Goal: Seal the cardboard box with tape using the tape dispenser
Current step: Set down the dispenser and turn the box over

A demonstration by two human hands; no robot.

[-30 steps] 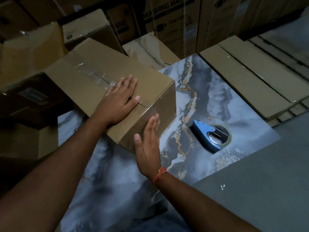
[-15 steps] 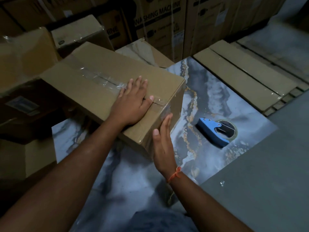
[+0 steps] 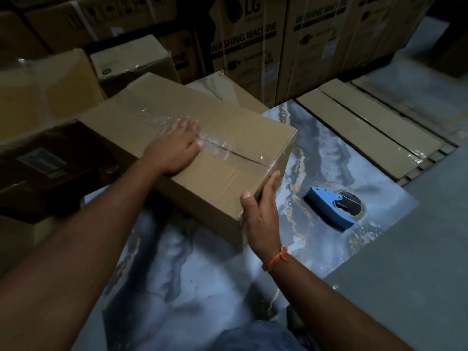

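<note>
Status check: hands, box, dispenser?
Left hand flat on box top. Right hand pressing taped end. Dispenser idle on floor. Nothing blocking.

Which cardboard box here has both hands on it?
The taped cardboard box on the marble surface: left hand on top, right hand at its corner.

Warehouse or appliance stockroom, dim. Tall cartons (image 3: 250, 44) printed "LG" and "WASHING MACHINE" stacked along back. Smaller taped brown cartons (image 3: 131, 59) piled at left. Flat packed cardboard slabs (image 3: 359, 130) on floor (image 3: 405, 287) at right.
</note>
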